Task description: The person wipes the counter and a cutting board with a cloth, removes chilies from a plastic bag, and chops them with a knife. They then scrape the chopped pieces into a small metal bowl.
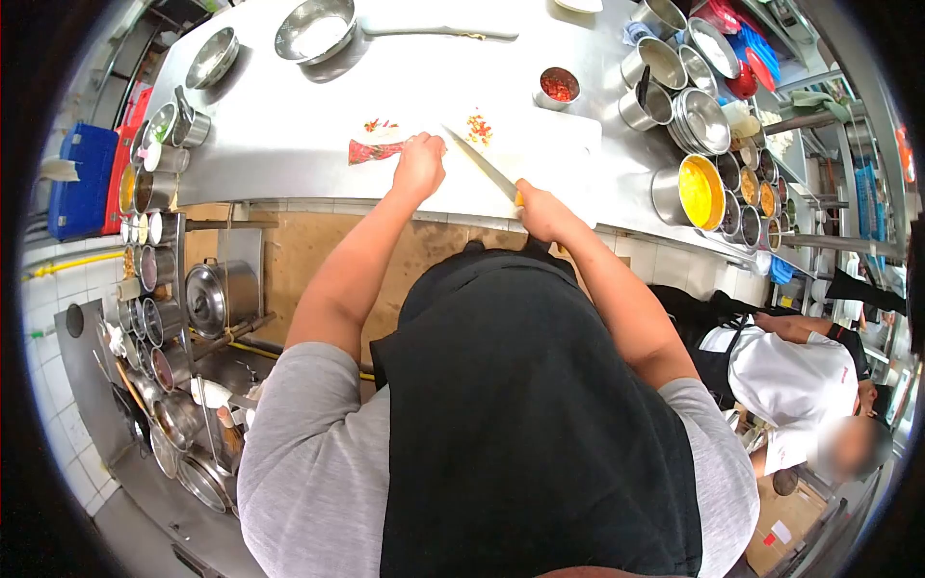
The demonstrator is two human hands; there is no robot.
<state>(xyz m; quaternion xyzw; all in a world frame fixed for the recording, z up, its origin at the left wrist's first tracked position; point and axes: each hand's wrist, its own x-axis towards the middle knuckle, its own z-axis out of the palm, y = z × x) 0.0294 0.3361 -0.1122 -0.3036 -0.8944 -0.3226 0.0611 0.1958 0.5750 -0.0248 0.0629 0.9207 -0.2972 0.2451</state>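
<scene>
My right hand (547, 210) is wrapped round the yellow handle of a knife (489, 168). Its long blade points up and left across a white cutting board (564, 144). Finely chopped red bits (479, 128) lie just beyond the blade. My left hand (420, 166) rests left of the blade with its fingers curled together; what they hold is hidden. Against its left side lies a red bundle (374, 151), which looks like red chillies, perhaps in clear plastic. A few more red pieces (379, 125) are scattered behind that bundle.
A metal bowl of chopped red pieces (558, 88) stands behind the board. Two steel bowls (315, 29) (212, 58) sit at the far left. Pots and a container of yellow liquid (700, 193) crowd the right. A co-worker in a white shirt (785, 374) is at right.
</scene>
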